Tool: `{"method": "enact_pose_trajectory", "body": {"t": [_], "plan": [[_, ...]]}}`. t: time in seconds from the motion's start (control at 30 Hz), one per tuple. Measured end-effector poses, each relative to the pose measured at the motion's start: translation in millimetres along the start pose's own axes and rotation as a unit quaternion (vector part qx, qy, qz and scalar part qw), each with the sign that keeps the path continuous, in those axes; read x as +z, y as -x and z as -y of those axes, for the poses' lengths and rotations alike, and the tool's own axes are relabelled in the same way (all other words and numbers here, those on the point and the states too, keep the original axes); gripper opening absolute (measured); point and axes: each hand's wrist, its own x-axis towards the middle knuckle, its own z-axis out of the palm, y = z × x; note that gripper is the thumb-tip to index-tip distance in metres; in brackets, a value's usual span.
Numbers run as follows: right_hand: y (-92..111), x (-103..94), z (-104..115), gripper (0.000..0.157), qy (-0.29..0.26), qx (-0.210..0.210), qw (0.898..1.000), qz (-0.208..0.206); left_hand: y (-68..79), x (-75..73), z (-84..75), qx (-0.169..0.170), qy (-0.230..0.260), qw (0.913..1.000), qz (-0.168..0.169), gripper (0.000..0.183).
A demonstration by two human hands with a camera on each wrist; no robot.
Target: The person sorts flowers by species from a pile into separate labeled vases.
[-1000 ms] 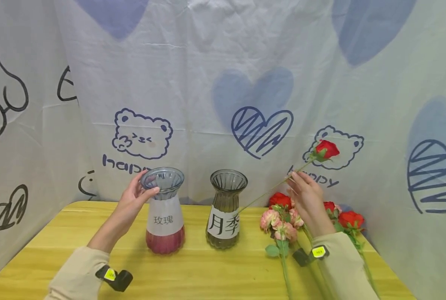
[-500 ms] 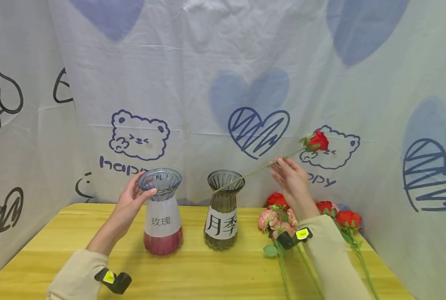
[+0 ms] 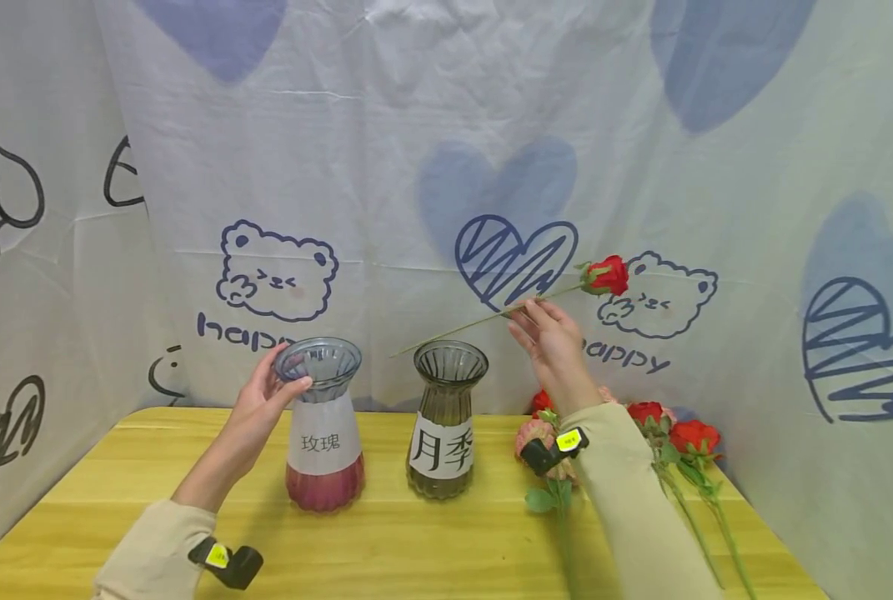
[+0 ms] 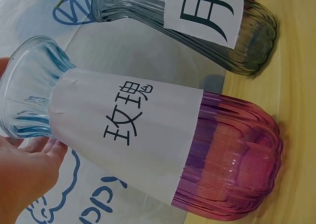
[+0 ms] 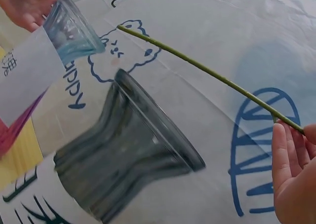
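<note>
My left hand (image 3: 269, 387) grips the flared rim of a vase (image 3: 326, 450) with a blue top, a pink base and a white paper label; it stands upright on the table. Between thumb and fingers, my right hand (image 3: 554, 346) pinches the stem of a red artificial rose (image 3: 605, 276). The bloom points right, and the bare stem slants down to the left, its tip above the gap between the vases. Below that stem is a dark grey glass vase (image 3: 443, 400), also labelled. In the right wrist view the stem (image 5: 212, 76) passes over the grey vase's mouth.
Several red and pink artificial flowers (image 3: 695, 440) lie on the right of the yellow wood-grain table (image 3: 386, 550), partly hidden by my right sleeve. A white cloth (image 3: 386, 167) printed with hearts and bears hangs behind and along the sides.
My right hand has moved left and up with the rose, and the stem tip has swung from beside the grey vase's label to above and left of its rim. My left hand stays put.
</note>
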Motion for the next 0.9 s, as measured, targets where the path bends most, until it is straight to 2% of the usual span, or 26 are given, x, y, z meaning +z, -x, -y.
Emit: {"method": "enact_pose_trajectory", "body": {"t": [0.33,0.53,0.63,0.8,0.9], "plan": [[0.7,21.4,-12.2,0.005,-0.006,0.016,1.0,0.006,0.7,0.7,-0.2,-0.003,0.009,1.0,0.0,0.083],[-2.8,34.4,-18.6,0.009,-0.008,0.018,1.0,-0.007,0.4,0.8,-0.3,0.001,0.015,0.9999,0.002,0.083],[-4.5,40.4,-22.0,0.005,-0.009,0.026,1.0,-0.013,0.2,0.6,-0.4,0.001,0.017,0.9999,0.002,0.083],[-6.1,51.6,-27.4,0.015,0.002,0.035,0.999,-0.015,0.5,0.2,-0.3,-0.002,0.018,0.9998,0.0,0.082],[-6.6,57.2,-29.7,0.011,0.013,0.035,0.999,-0.013,0.9,0.6,0.1,-0.006,0.017,0.9998,-0.001,0.083]]}}
